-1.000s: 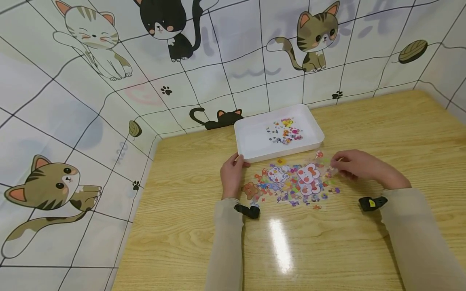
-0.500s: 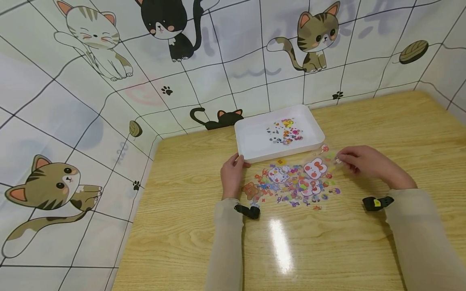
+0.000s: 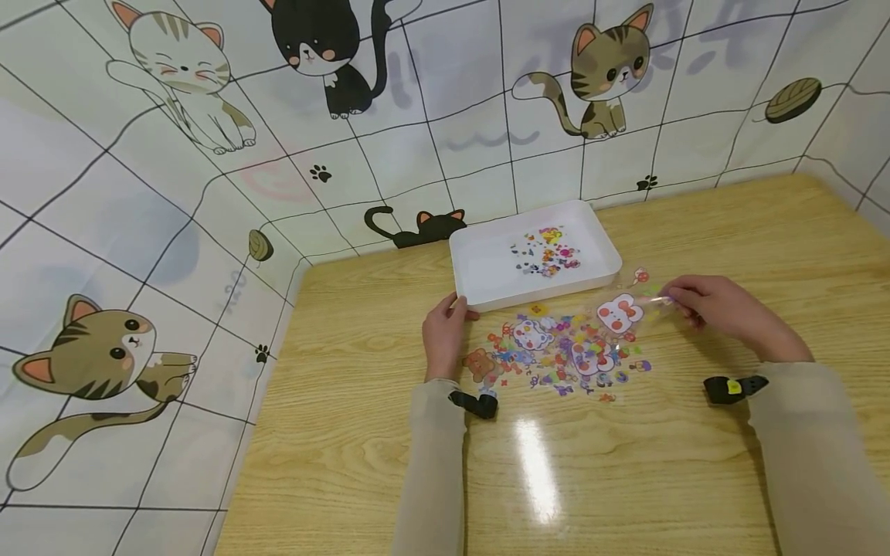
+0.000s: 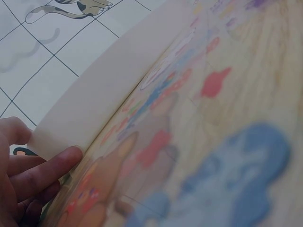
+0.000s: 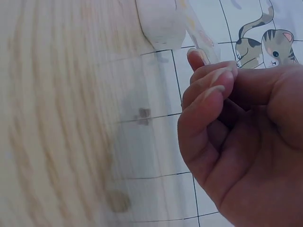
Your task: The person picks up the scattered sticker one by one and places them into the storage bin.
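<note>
At the near left corner of a shallow white tray (image 3: 542,296), my left hand (image 3: 443,336) grips the corner between its fingers and thumb. The left wrist view shows these fingers (image 4: 45,175) against the tray's wall. My right hand (image 3: 726,313) pinches the right edge of a clear sticker sheet (image 3: 620,314) printed with a white bow-wearing animal. That sheet is lifted and tilted at its right side. Beneath it and to its left, many colourful clear stickers (image 3: 531,336) overlap on the table, including a brown bear sticker (image 3: 480,363).
Small colourful bits (image 3: 549,255) lie inside the tray, towards its right half. The wooden table (image 3: 334,432) meets a wall (image 3: 473,139) with cat drawings at the back and left. Each wrist wears a black strap-on camera (image 3: 726,388).
My right hand has moved right and slightly up, drawing the clear sticker sheet with it off the pile. The left hand and the tray have stayed in place.
</note>
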Demonstrator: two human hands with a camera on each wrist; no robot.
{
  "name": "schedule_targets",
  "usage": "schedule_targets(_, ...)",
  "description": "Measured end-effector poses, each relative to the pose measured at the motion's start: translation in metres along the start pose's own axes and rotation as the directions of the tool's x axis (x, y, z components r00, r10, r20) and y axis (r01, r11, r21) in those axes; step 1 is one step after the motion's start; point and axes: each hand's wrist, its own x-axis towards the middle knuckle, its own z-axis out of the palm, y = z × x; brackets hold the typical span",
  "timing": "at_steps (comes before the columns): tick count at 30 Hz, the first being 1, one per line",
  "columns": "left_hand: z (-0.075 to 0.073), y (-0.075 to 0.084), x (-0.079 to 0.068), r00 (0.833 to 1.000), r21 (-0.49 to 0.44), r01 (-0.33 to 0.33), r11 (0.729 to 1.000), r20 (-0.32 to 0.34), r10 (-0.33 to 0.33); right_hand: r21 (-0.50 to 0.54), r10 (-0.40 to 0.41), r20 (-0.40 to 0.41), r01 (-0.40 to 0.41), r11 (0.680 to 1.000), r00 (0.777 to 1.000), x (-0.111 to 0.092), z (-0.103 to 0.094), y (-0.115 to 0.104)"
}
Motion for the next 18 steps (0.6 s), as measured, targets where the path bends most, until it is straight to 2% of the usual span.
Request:
schedule_targets(12,-0.002,0.001,0.001,1.0,0.005,-0.004,1.0,0.002,0.004,0.044,0.052,-0.057,-0.05,0.998,0.997,-0.005,-0.007,0.005)
schedule_targets(18,-0.001,0.0,0.0,1.0,0.007,0.002,1.0,0.006,-0.002,0.055,0.051,-0.066,-0.047,0.997,0.997,-0.011,-0.012,0.012)
